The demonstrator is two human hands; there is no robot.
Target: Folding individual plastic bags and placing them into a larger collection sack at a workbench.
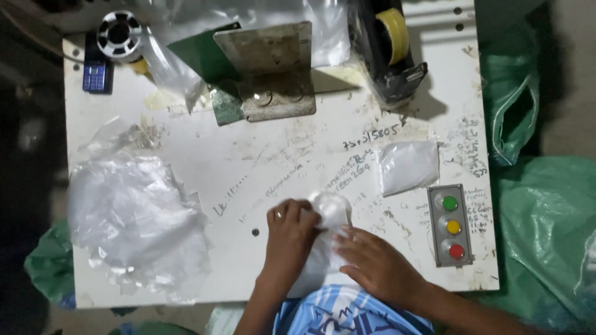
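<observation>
Presently the left hand (290, 226) is clamped on the top of a small white bag (330, 214) at the near edge of the white surface (248, 161). The right hand (372, 260) lies flat, fingers spread, on the bag's lower part. The bag's long axis runs away from the person, between both hands; a filled white pouch (408, 165) lies to the right, apart.

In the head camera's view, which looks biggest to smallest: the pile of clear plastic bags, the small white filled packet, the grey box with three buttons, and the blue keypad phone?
1. Pile of clear plastic bags, by far the largest.
2. Small white filled packet.
3. Grey box with three coloured buttons, close to the packet in area, so unsure.
4. Blue keypad phone, smallest; partly hidden.
</observation>
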